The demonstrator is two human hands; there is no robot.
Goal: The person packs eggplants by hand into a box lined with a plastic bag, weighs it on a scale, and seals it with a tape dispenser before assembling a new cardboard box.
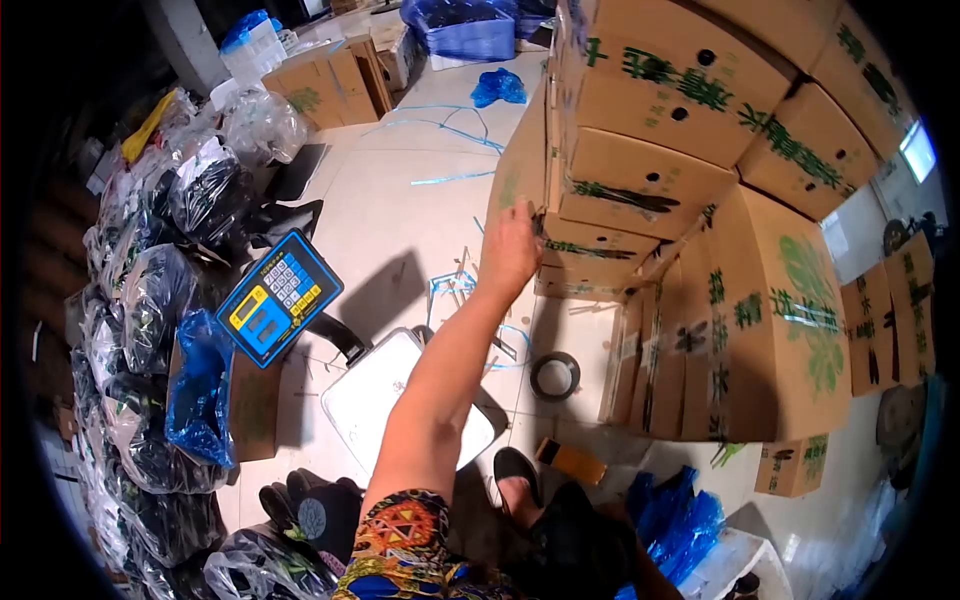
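Note:
My left hand reaches forward over the floor, its fingers closed around the lower edge of a brown cardboard sheet. This sheet stands upright beside the stacked cardboard boxes, which bear green printing and round holes. Part of the grip is hidden behind the fingers. Under my forearm is a white-topped platform scale, with its blue and yellow keypad display to the left. My right hand is not visible; only a dark part of that arm shows at the lower right.
Filled plastic bags line the left side. A roll of tape lies on the tiled floor near flattened cartons. Blue strapping is strewn farther back. Blue plastic lies at the lower right.

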